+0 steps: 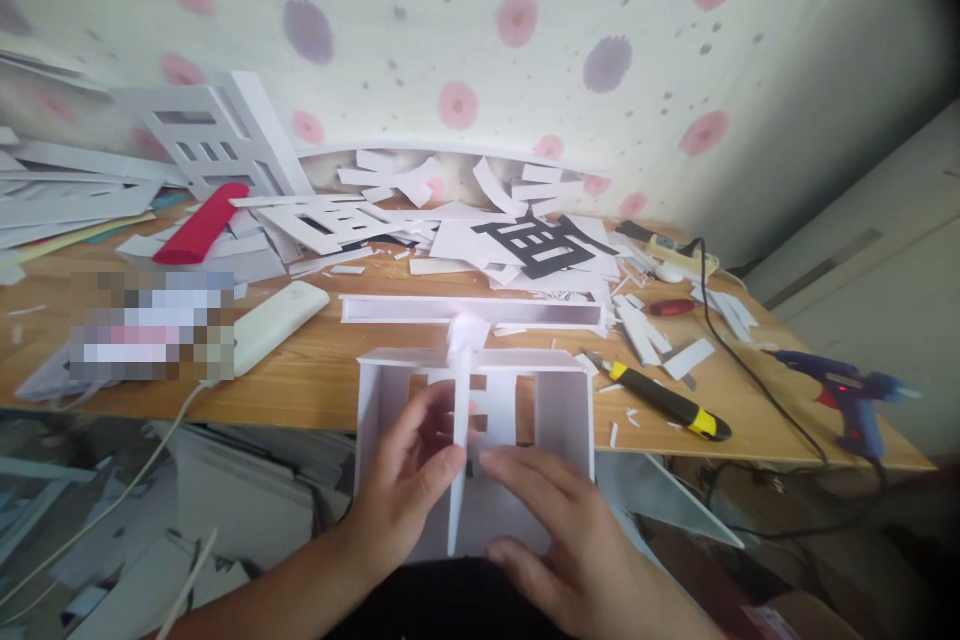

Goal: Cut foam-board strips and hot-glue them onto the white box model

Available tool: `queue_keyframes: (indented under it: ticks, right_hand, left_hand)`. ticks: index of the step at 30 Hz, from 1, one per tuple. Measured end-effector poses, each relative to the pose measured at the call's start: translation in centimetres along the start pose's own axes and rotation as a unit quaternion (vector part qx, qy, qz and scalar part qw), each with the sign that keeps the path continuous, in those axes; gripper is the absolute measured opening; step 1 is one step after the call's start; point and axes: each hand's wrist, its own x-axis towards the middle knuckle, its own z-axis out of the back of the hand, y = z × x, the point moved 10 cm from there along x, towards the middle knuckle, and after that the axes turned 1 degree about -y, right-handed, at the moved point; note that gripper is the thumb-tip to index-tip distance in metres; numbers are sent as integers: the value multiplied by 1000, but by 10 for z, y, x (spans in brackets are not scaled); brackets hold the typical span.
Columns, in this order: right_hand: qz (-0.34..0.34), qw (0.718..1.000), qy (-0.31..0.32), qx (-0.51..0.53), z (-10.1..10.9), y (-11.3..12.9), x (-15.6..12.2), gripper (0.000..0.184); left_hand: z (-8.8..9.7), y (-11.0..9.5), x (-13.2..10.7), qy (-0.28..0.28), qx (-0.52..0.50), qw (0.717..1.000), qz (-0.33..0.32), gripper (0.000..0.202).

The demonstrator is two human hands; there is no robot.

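Note:
A white foam-board piece with raised walls (pixel 559 400), shaped like a boxed character, rests against the front edge of the wooden table and on my lap. My left hand (pixel 409 490) pinches the thin upright middle wall (pixel 457 480) between thumb and fingers. On the other side of that wall, my right hand (pixel 559 520) lies over the piece, its fingers extended and pressing on the board.
On the wooden table (pixel 322 375) lie a long white strip (pixel 465 310), a yellow-black utility knife (pixel 664 400), a blue glue gun (pixel 847 395) with its black cord, a white power bank (pixel 277 320), a black cut-out character (pixel 547 245), a red piece (pixel 202 225) and several white offcuts.

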Motion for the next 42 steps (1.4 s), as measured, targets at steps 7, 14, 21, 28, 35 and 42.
queue_keyframes:
  ticks: [7, 14, 21, 28, 35, 42]
  right_hand:
    - [40, 990, -84, -103, 29, 3, -6, 44]
    - [25, 990, 100, -99, -23, 7, 14, 48]
    - [-16, 977, 186, -100, -52, -1, 26, 48]
    - [-10, 982, 164, -88, -54, -5, 30, 45]
    - [-23, 982, 174, -70, -59, -6, 32, 55]
    - [-27, 986, 143, -84, -59, -13, 30, 61]
  left_hand:
    - [9, 18, 5, -65, 1, 997, 38, 40]
    - [15, 16, 8, -141, 50, 988, 49, 42]
    - [11, 10, 15, -133, 55, 988, 57, 37]
    - [18, 22, 10, -120, 34, 990, 64, 42]
    - [21, 11, 7, -81, 133, 988, 7, 43]
    - [15, 1, 3, -38, 233, 971, -25, 49]
